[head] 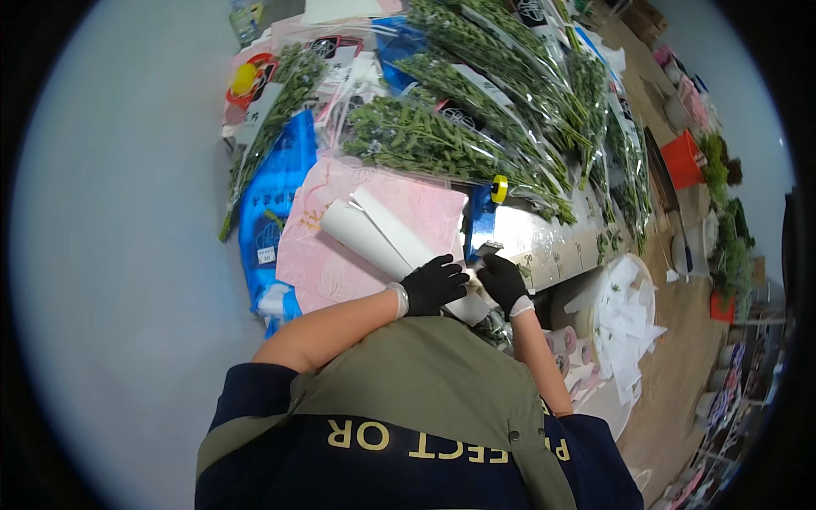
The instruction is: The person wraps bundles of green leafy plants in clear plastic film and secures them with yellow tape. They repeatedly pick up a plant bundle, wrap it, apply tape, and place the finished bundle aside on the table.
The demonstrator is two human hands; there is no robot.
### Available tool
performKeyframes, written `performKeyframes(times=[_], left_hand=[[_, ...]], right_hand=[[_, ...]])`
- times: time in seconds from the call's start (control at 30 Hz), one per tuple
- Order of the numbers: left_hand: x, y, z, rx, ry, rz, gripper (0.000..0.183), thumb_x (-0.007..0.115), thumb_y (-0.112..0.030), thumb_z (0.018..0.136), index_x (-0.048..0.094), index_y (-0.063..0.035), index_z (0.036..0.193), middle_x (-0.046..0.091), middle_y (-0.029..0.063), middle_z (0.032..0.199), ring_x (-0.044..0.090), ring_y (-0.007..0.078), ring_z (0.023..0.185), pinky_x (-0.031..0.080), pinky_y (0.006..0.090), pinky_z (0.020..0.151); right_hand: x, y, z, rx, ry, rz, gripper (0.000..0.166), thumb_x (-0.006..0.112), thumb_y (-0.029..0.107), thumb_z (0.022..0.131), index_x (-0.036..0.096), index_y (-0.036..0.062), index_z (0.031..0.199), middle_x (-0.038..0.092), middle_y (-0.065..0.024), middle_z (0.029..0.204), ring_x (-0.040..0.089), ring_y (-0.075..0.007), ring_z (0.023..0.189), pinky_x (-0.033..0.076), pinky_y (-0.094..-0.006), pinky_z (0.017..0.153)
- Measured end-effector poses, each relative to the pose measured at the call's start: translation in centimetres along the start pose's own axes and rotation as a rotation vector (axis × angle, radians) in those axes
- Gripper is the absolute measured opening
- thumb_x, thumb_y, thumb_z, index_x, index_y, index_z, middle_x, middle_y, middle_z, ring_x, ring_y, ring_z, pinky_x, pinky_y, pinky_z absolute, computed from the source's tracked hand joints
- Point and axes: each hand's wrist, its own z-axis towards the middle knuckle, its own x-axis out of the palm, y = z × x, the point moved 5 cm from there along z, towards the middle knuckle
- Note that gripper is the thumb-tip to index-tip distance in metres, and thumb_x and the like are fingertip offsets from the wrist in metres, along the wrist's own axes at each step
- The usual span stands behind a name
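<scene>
My left hand [437, 285], in a black glove, lies on the lower end of a roll of white wrapping paper [373, 239], fingers spread over it. The roll rests on pink printed wrapping paper [344, 261]. My right hand [502, 280], also gloved in black, is bent beside the roll's end, at the cutting end of a blue tape dispenser [481, 223] with a yellow tape roll [500, 189]. Whether its fingers grip tape cannot be seen. Clear-wrapped bunches of green stems [433, 140] lie just beyond the paper.
A blue plastic bag [274, 191] and another wrapped bunch [271, 121] lie at left. More wrapped bunches [503, 57] cover the back. Right of me stands a white bin [644, 280] with crumpled paper. A red bucket [683, 159] and potted greenery stand further right.
</scene>
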Motion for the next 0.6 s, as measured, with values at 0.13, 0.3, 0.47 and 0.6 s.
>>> performKeyframes(times=[0.13,0.3,0.47,0.6], left_hand=[[0.1,0.5,-0.3,-0.219,0.062,-0.438,0.075,0.071,-0.038,0.076,0.044,-0.0122,0.141,0.049,0.0164,0.138,0.039,0.0329,0.134,0.03,0.0413,0.113],[2.4,1.6,-1.2,-0.133,0.093,-0.333,0.08,0.067,-0.042,0.078,0.038,-0.0111,0.145,0.038,0.0161,0.15,0.037,0.0318,0.138,0.03,0.0415,0.114],[0.5,3.0,-1.7,-0.1,-0.127,-0.869,0.049,0.062,-0.029,0.082,0.058,-0.0067,0.126,0.062,0.0142,0.123,0.058,0.0285,0.114,0.043,0.0395,0.1],[1.6,6.8,-8.1,-0.277,-0.624,-1.802,0.016,0.053,-0.008,0.094,0.064,-0.0004,0.084,0.065,0.0105,0.086,0.064,0.0233,0.086,0.053,0.0397,0.086]], right_hand=[[2.3,13.3,3.0,-0.608,0.227,-0.001,0.034,0.06,0.035,0.085,0.068,0.0078,0.104,0.068,-0.0202,0.097,0.065,-0.0351,0.093,0.052,-0.0413,0.081],[7.8,15.2,9.1,-0.162,0.527,-0.618,0.053,0.063,0.055,0.073,0.073,0.0091,0.097,0.07,-0.0165,0.098,0.068,-0.033,0.094,0.053,-0.0404,0.081],[5.8,11.0,9.2,-0.035,0.566,-0.56,0.066,0.057,0.067,0.077,0.073,0.0052,0.095,0.07,-0.0194,0.097,0.069,-0.0333,0.089,0.052,-0.0419,0.079],[5.5,6.9,4.7,-0.096,0.336,-0.278,0.046,0.067,0.045,0.079,0.064,0.0069,0.105,0.067,-0.0169,0.096,0.065,-0.0326,0.093,0.052,-0.0411,0.081]])
